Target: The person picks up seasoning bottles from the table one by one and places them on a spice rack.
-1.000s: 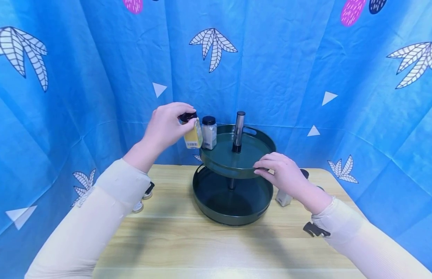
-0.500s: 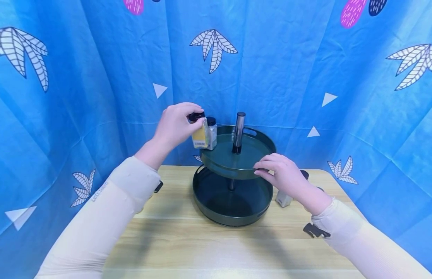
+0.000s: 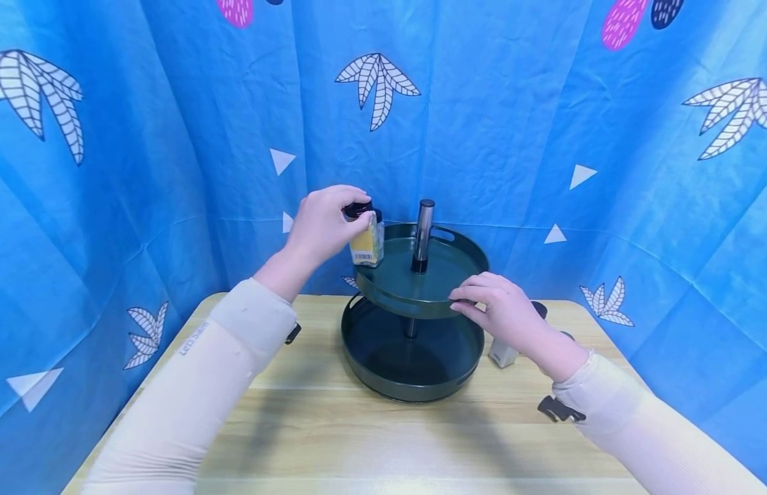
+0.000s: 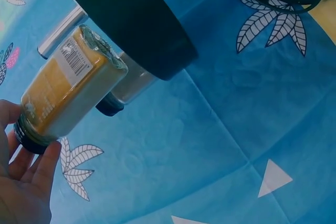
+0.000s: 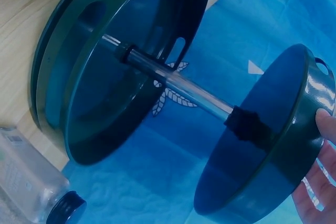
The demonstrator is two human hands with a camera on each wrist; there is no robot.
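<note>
My left hand [image 3: 326, 221] pinches a spice jar [image 3: 363, 247] with a yellow label by its black lid. It is upright at the left rim of the dark green two-tier tray [image 3: 448, 256]. Behind it, mostly hidden in the head view, a second black-lidded jar [image 4: 137, 81] stands on the upper tier. The left wrist view shows the yellow jar's barcode and clear base beside the tier's outer wall; whether the base touches the tier I cannot tell. My right hand [image 3: 504, 306] grips the upper tier's front right rim, thumb on its outer wall in the right wrist view.
The lower tier [image 3: 414, 393] sits on the wooden table [image 3: 359, 440]. A clear jar with a black lid [image 5: 65, 208] stands right of the tray, partly behind my right arm. A blue patterned curtain [image 3: 507, 137] encloses the back and sides.
My left hand has carried the yellow-labelled jar rightward to the upper tier's left rim, covering most of the jar behind it. My right hand keeps its grip on the rim.
</note>
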